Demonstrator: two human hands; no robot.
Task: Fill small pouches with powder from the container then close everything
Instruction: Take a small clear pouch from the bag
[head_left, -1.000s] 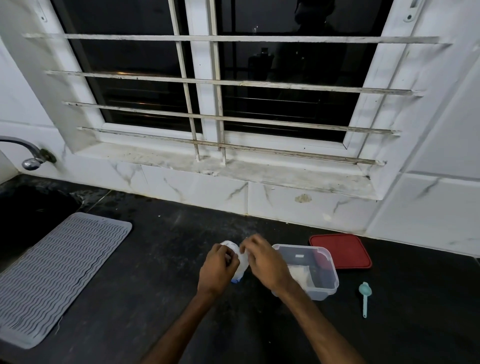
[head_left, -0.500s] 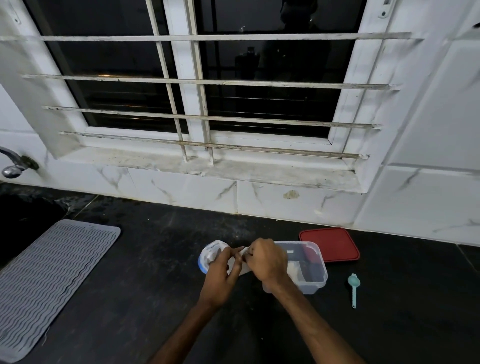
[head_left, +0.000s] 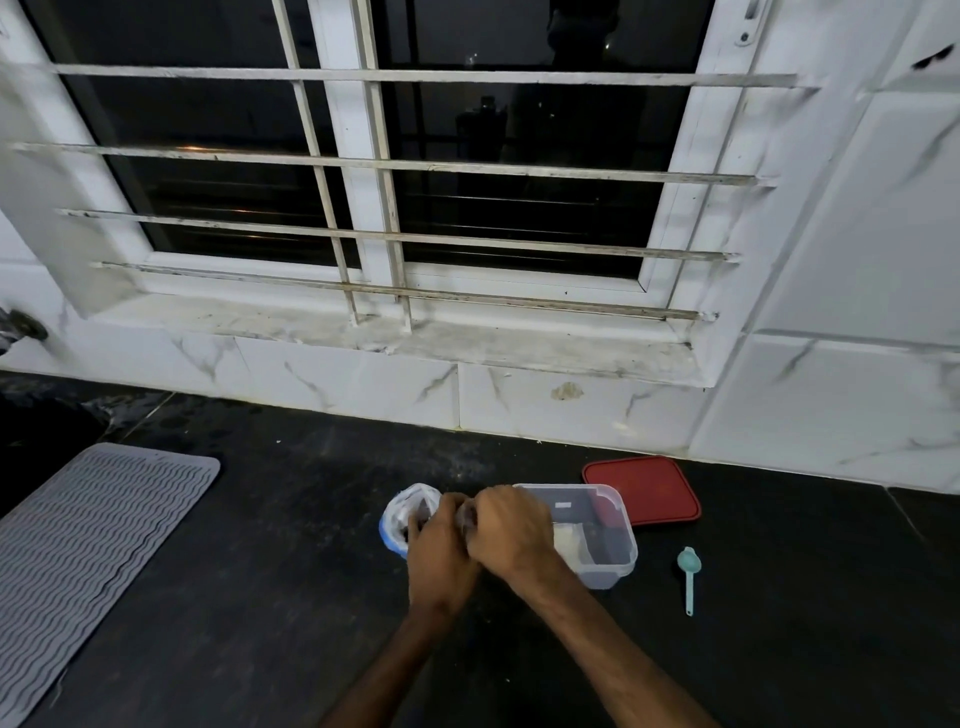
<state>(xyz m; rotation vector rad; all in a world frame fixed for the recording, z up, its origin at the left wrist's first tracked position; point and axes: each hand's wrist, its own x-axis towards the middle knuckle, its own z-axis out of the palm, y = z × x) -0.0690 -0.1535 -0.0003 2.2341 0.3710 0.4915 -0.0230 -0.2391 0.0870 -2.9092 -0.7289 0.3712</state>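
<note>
Pouch (head_left: 410, 514) is held by the left grip (head_left: 441, 551) and right grip (head_left: 511, 535), fingers curled on it; container (head_left: 618, 551) stands just right of them.

Below a dark, barred window (head_left: 519, 208) ran white marbled tiles (head_left: 337, 384), then a black counter (head_left: 260, 597); lower left lay a grey mat (head_left: 93, 545).

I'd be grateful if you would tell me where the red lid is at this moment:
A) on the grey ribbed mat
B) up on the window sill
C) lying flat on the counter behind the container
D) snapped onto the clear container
C: the red lid lies flat on the dark counter near the wall, just behind the clear container, which stands open with no lid on it.
</note>
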